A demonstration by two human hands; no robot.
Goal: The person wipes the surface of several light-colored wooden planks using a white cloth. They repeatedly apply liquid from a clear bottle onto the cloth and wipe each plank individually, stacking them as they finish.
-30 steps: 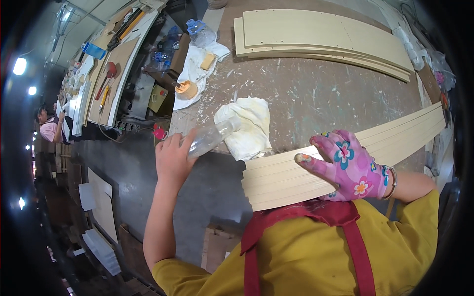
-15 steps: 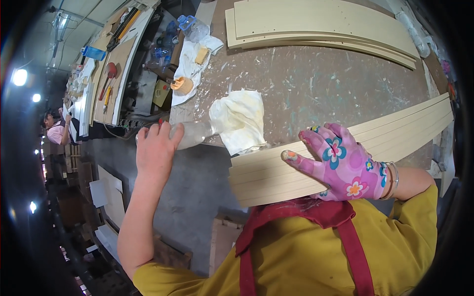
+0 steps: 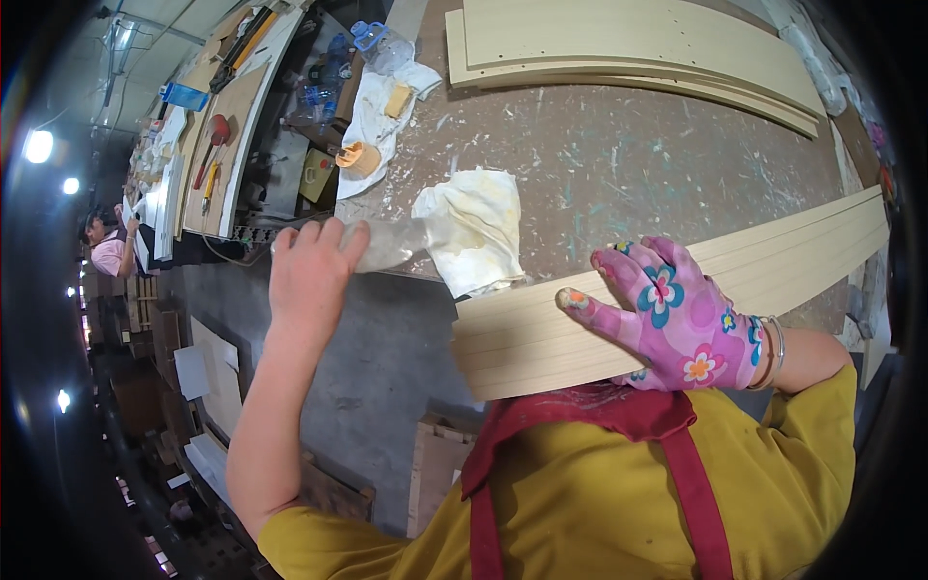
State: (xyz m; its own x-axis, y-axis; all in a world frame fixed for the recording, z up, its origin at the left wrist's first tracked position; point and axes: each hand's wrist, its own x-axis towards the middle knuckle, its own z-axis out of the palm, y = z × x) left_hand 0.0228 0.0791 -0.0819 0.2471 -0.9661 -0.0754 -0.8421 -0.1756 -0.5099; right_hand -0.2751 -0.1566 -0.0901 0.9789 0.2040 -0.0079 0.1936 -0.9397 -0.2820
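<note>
My left hand (image 3: 309, 271) is bare and closed around a clear plastic bottle (image 3: 387, 244) lying at the near left edge of the workbench (image 3: 619, 164). The bottle's far end touches a stained white rag (image 3: 476, 227). My right hand (image 3: 667, 309) wears a pink flowered glove and lies flat, fingers spread, on a stack of long pale wooden strips (image 3: 773, 266) that runs across the bench's near edge and overhangs it on the left.
A second stack of long pale boards (image 3: 638, 43) lies at the bench's far side. A white cloth with a sponge (image 3: 382, 101), a small orange cup (image 3: 360, 158) and bottles (image 3: 379, 43) sit far left. Another person (image 3: 106, 246) stands at a distant bench. Boards lean on the floor (image 3: 217, 372).
My left hand has closed more fully around the bottle beside the rag. My gloved right hand stays pressed on the strips, which lie as before.
</note>
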